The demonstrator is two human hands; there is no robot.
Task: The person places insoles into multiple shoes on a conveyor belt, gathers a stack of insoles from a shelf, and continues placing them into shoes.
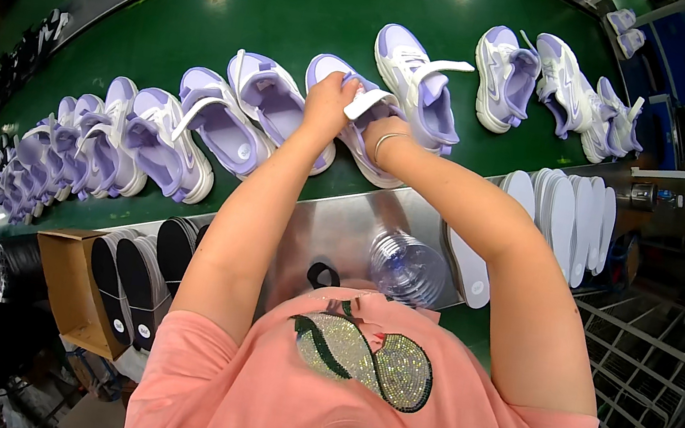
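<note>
Lilac shoe [355, 122] on green belt [303, 11], mid-row among other shoes [223, 119]. Left hand [330, 103] gripping its opening, fingers curled. Right hand [382, 131] pinching white strap [364, 103]. Bottle [406, 267] on steel surface [331, 230] nearer than shoe; white insoles [570, 219] right, black insoles [137, 276] in box [71, 288] left.

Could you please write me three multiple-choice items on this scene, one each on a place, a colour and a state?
1. Where does the plastic bottle lie?
A. on the belt
B. on the metal ledge
C. in the box

2. What colour is the belt?
A. green
B. grey
C. blue

3. What are the hands doing?
A. resting on the ledge
B. holding insoles
C. both on one shoe

Answers: 1 B, it lies on the steel ledge near the person. 2 A, green under the shoes. 3 C, left hand and right hand grip one shoe.
</note>
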